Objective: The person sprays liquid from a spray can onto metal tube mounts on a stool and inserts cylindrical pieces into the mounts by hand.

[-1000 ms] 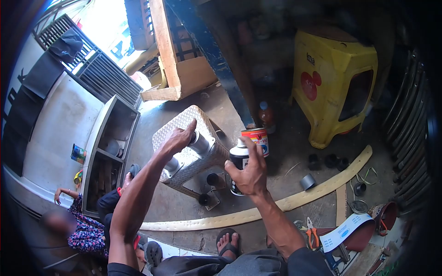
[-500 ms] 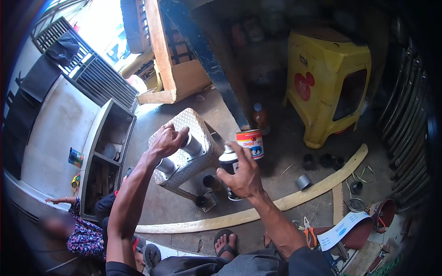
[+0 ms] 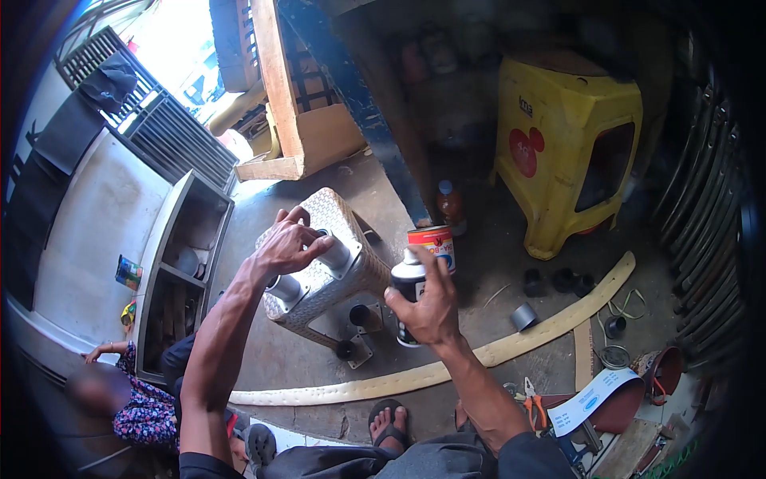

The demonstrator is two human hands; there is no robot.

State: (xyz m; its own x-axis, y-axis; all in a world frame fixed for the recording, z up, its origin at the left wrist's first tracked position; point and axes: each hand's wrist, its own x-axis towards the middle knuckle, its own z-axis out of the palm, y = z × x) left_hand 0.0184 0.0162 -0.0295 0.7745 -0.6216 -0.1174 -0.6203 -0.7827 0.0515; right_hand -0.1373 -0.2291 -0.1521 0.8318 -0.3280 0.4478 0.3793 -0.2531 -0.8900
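Note:
My right hand (image 3: 431,303) is wrapped round a spray can (image 3: 407,291) with a dark body and white top, its index finger over the top. My left hand (image 3: 291,243) reaches across a woven-pattern plastic stool (image 3: 319,211), its fingers closed at the rim of a short silver metal tube (image 3: 337,257) with a flat square base. A second silver tube (image 3: 285,289) of the same sort stands on the stool below that hand. Two dark tubes with plates, one of them a black tube (image 3: 361,316), are on the floor beside the stool.
A glue can (image 3: 435,239) and a bottle (image 3: 450,203) stand past the spray can. A long pale strip (image 3: 479,355) curves across the floor. Pliers (image 3: 533,403) lie at right, a yellow stool (image 3: 550,144) stands behind. Another person (image 3: 148,411) sits at left.
The spray can has shifted slightly right and up in my right hand and stands more upright. My left hand has stayed at the tube, its fingers slightly rearranged.

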